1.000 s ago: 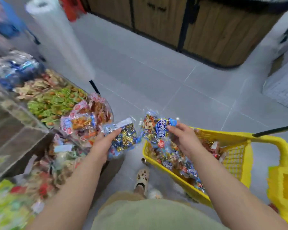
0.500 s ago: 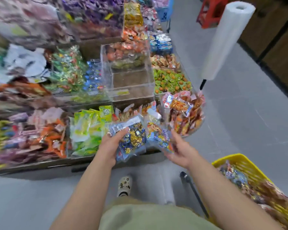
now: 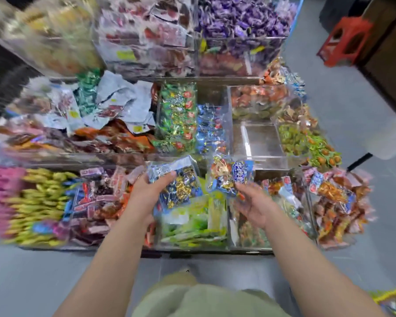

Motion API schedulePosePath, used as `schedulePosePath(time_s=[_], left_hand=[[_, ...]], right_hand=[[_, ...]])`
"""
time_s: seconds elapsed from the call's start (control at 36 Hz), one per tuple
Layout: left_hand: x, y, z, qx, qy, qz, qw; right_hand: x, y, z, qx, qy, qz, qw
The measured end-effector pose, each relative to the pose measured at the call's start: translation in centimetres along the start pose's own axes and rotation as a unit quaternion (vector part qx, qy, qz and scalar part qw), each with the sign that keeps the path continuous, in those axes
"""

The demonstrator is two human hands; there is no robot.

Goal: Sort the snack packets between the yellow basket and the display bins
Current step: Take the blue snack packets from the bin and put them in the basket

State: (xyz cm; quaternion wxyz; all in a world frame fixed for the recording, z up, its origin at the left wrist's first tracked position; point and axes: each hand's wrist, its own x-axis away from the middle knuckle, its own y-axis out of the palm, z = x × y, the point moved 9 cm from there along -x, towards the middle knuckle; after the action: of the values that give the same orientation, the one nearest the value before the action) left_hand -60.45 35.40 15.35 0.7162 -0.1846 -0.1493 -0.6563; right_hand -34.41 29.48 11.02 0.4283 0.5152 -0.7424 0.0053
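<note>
My left hand [image 3: 146, 195] grips a clear packet of blue and gold sweets [image 3: 178, 181] above the front row of display bins [image 3: 192, 247]. My right hand [image 3: 254, 202] holds a second packet with blue and orange print [image 3: 231, 175] by its lower edge, just right of the first. Both packets hang over the bin of green packets [image 3: 192, 223]. Only a corner of the yellow basket [image 3: 391, 294] shows at the bottom right.
Clear bins of wrapped snacks fill the tiered stand; one bin [image 3: 258, 143] on the middle tier holds nothing. A red stool [image 3: 345, 40] and wooden cabinet stand at the top right. A white roll [image 3: 389, 136] juts in from the right. Grey floor lies below.
The view has swung left from the yellow basket to the display bins. Both hands have carried their packets over to the front row of bins.
</note>
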Motion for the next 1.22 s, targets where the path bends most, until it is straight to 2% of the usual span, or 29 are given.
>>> schedulePosePath(time_s=[0.11, 0.22, 0.31, 0.44, 0.56, 0.64, 0.75, 0.83, 0.94, 0.97, 1.0, 1.08, 1.11, 1.17, 1.22], left_hand=[[-2.9, -0.5, 4.3, -0.005, 0.032, -0.022, 0.999], [-5.8, 0.2, 8.4, -0.002, 0.057, -0.039, 0.998], [-8.0, 0.3, 10.6, -0.009, 0.064, -0.009, 0.998], [-10.7, 1.8, 13.6, 0.044, 0.066, -0.017, 0.997], [-12.8, 3.2, 15.2, 0.077, 0.049, -0.02, 0.996], [-14.5, 4.0, 16.0, 0.08, 0.052, -0.027, 0.995], [-16.9, 4.4, 16.1, 0.093, 0.035, -0.026, 0.995], [-18.3, 4.6, 16.0, 0.092, 0.024, -0.023, 0.995], [-19.3, 5.1, 15.5, 0.094, 0.018, -0.025, 0.995], [-19.5, 5.1, 15.3, 0.091, 0.013, -0.022, 0.996], [-19.8, 5.2, 15.2, 0.085, 0.008, -0.022, 0.996], [-20.2, 5.6, 14.9, 0.077, 0.008, -0.035, 0.996], [-20.3, 5.7, 14.8, 0.076, 0.012, -0.042, 0.996], [-20.3, 6.1, 14.8, 0.073, 0.018, -0.059, 0.995], [-20.5, 6.2, 14.5, 0.068, 0.015, -0.065, 0.995]], right_hand=[[-1.7, 1.6, -4.8, 0.02, -0.08, 0.037, 0.996], [-3.8, 3.3, -10.8, 0.137, -0.151, 0.073, 0.976], [-5.9, 5.1, -15.2, 0.252, -0.193, 0.087, 0.944], [-10.9, 8.7, -21.0, 0.434, -0.25, 0.115, 0.858], [-14.7, 13.2, -24.3, 0.615, -0.282, 0.135, 0.724], [-17.6, 16.0, -25.4, 0.663, -0.275, 0.117, 0.686], [-21.4, 18.0, -25.4, 0.765, -0.243, 0.074, 0.592], [-23.3, 18.5, -24.9, 0.789, -0.245, 0.033, 0.562], [-24.7, 18.7, -24.2, 0.791, -0.25, -0.016, 0.559], [-24.9, 18.7, -24.3, 0.802, -0.256, -0.011, 0.539], [-25.1, 18.9, -24.4, 0.822, -0.268, 0.001, 0.503], [-24.6, 19.8, -24.9, 0.871, -0.349, 0.073, 0.339], [-24.2, 20.0, -24.8, 0.868, -0.377, 0.09, 0.31], [-23.7, 20.0, -24.6, 0.854, -0.404, 0.118, 0.307], [-23.7, 19.6, -24.5, 0.844, -0.399, 0.133, 0.334]])
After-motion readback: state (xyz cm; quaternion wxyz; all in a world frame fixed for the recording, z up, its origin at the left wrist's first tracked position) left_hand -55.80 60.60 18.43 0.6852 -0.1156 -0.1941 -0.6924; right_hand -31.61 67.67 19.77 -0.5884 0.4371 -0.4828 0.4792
